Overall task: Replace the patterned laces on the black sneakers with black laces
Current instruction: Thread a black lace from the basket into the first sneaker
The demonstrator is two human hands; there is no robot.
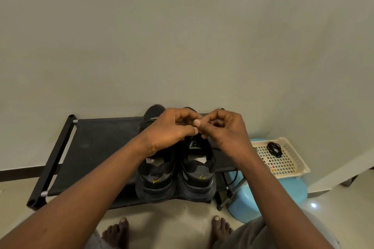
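Fingers point(196, 123) of both hands are curled and meet tip to tip, pinching what is judged to be a lace; the strand itself is hidden behind the knuckles, so its colour cannot be told. The left hand point(170, 129) and right hand point(224, 129) hang directly above the tongue and upper eyelets of the right sneaker point(199, 170), equally near to it. This sneaker's long axis runs away from the person, heel nearest and toe toward the wall point(182, 36); any pull on the lace therefore goes up and back toward the body, or sideways across the eyelet rows.

The left sneaker point(155, 174) stands touching it, parallel, partly covered by the left wrist. Both rest at the right end of a black shoe rack point(97, 147), heels at its front edge; the rack's left portion offers free room for laying things down.

Spare black laces point(274, 148) lie bundled in a cream basket point(297, 159) on a blue stool point(283, 194), just beside the rack and nearer the right hand. A checkered strip point(268, 166) at the basket's near edge is probably a removed patterned lace. Bare feet point(117, 230) stand on the floor before the rack.
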